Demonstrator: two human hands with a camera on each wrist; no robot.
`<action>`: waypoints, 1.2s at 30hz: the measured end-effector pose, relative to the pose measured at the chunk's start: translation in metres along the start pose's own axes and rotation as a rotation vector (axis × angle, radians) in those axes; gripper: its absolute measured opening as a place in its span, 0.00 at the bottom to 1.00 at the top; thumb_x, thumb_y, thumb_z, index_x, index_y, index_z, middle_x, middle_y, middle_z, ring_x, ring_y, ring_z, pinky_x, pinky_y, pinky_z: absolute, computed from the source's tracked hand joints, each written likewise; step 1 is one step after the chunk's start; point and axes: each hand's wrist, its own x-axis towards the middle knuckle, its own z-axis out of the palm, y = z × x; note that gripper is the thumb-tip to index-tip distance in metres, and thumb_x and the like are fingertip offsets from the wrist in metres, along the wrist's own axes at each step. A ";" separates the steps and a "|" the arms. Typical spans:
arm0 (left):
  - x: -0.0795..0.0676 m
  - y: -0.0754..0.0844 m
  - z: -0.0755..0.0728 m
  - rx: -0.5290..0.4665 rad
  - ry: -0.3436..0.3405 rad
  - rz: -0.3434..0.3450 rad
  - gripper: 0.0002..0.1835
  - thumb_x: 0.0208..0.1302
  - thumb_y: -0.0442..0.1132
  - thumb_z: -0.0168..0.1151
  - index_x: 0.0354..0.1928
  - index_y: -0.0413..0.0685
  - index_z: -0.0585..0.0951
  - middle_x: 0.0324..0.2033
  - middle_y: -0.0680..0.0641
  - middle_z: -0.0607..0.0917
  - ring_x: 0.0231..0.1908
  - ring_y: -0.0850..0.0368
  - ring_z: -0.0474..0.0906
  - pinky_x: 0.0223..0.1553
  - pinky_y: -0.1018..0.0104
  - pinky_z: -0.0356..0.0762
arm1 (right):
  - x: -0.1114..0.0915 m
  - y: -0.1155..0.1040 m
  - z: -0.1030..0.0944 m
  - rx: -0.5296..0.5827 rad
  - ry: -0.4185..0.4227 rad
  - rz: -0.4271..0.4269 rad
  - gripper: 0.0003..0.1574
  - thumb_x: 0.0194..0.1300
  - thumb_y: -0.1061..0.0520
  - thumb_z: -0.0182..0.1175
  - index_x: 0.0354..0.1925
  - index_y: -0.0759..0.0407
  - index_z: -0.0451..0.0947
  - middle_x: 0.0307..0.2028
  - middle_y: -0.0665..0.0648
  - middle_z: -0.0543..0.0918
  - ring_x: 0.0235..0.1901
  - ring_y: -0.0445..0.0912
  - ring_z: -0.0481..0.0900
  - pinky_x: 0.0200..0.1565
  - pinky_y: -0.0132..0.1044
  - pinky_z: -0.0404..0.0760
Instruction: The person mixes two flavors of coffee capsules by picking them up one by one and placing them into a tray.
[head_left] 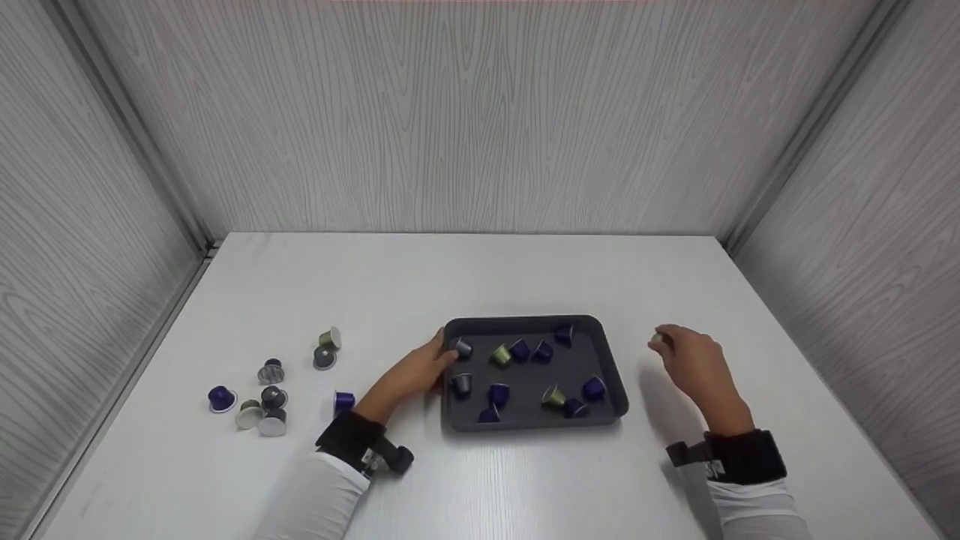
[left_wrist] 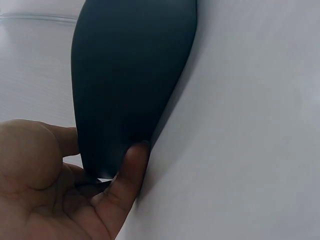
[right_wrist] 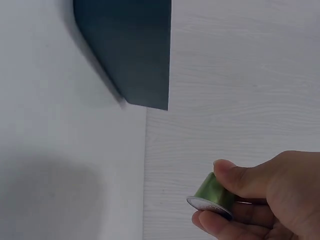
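A dark grey tray [head_left: 525,371] sits on the white table with several coffee capsules in it: purple, green and grey. My left hand [head_left: 416,373] grips the tray's left side, thumb over the rim; in the left wrist view its fingers curl against the dark wall [left_wrist: 130,75]. To the right of the tray, my right hand [head_left: 694,367] is raised over the table. Between its thumb and fingers it pinches a green coffee capsule [right_wrist: 212,194], whose silvery lid faces down in the right wrist view. In the head view, that capsule is mostly covered by the fingers.
Left of the tray, several loose capsules lie on the table, among them a purple one [head_left: 221,398], a grey one [head_left: 325,357] and a green one with a white lid [head_left: 331,338]. Another purple capsule [head_left: 344,402] lies beside the left wrist. Grey wood-grain panels [head_left: 465,112] enclose the table.
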 end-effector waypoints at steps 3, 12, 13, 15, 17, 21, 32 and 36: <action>-0.001 0.002 0.000 -0.020 -0.018 -0.041 0.36 0.78 0.48 0.45 0.76 0.38 0.45 0.65 0.32 0.69 0.52 0.43 0.77 0.55 0.50 0.72 | 0.004 -0.010 0.006 0.011 0.013 -0.049 0.20 0.67 0.60 0.63 0.51 0.74 0.78 0.39 0.68 0.85 0.38 0.61 0.83 0.40 0.56 0.80; -0.002 0.001 0.000 -0.036 -0.016 -0.042 0.35 0.78 0.48 0.45 0.77 0.39 0.46 0.61 0.33 0.74 0.41 0.46 0.81 0.47 0.53 0.77 | 0.014 -0.040 0.022 0.019 0.036 -0.168 0.17 0.64 0.62 0.66 0.48 0.71 0.80 0.39 0.65 0.85 0.38 0.59 0.83 0.40 0.54 0.80; -0.002 0.001 0.001 -0.037 -0.015 -0.032 0.35 0.78 0.47 0.45 0.77 0.39 0.47 0.59 0.33 0.75 0.38 0.48 0.81 0.44 0.54 0.78 | 0.014 -0.042 0.024 0.016 0.033 -0.186 0.16 0.64 0.62 0.66 0.48 0.71 0.80 0.39 0.65 0.85 0.38 0.59 0.83 0.40 0.53 0.81; -0.001 0.000 0.001 -0.046 -0.012 -0.014 0.34 0.78 0.46 0.46 0.77 0.41 0.49 0.56 0.33 0.77 0.33 0.49 0.81 0.39 0.55 0.79 | 0.013 -0.046 0.028 0.012 0.026 -0.217 0.15 0.63 0.63 0.66 0.47 0.70 0.80 0.40 0.64 0.85 0.39 0.58 0.83 0.42 0.52 0.81; -0.001 -0.001 0.001 -0.046 -0.012 -0.009 0.33 0.78 0.47 0.46 0.77 0.43 0.50 0.54 0.34 0.79 0.30 0.52 0.80 0.37 0.57 0.79 | 0.012 -0.048 0.032 0.010 0.017 -0.242 0.14 0.62 0.64 0.67 0.46 0.69 0.81 0.40 0.64 0.85 0.40 0.58 0.83 0.42 0.51 0.81; -0.001 0.000 0.001 -0.031 -0.013 -0.021 0.35 0.78 0.48 0.45 0.77 0.42 0.47 0.56 0.35 0.77 0.31 0.53 0.79 0.38 0.57 0.78 | 0.011 -0.052 0.038 0.010 -0.004 -0.268 0.14 0.61 0.65 0.67 0.46 0.68 0.81 0.41 0.64 0.85 0.41 0.58 0.83 0.44 0.50 0.81; -0.003 0.003 0.000 -0.018 -0.013 -0.027 0.36 0.78 0.47 0.45 0.76 0.37 0.46 0.61 0.33 0.74 0.43 0.46 0.80 0.49 0.52 0.76 | 0.007 -0.064 0.045 -0.002 -0.148 -0.287 0.14 0.64 0.63 0.64 0.48 0.66 0.80 0.43 0.60 0.84 0.42 0.55 0.83 0.44 0.49 0.81; -0.003 0.004 0.000 -0.027 -0.020 -0.046 0.36 0.78 0.48 0.45 0.76 0.37 0.45 0.60 0.33 0.75 0.41 0.47 0.80 0.50 0.52 0.75 | 0.006 -0.067 0.049 -0.026 -0.192 -0.288 0.13 0.64 0.63 0.65 0.47 0.65 0.81 0.42 0.59 0.84 0.41 0.53 0.83 0.43 0.48 0.81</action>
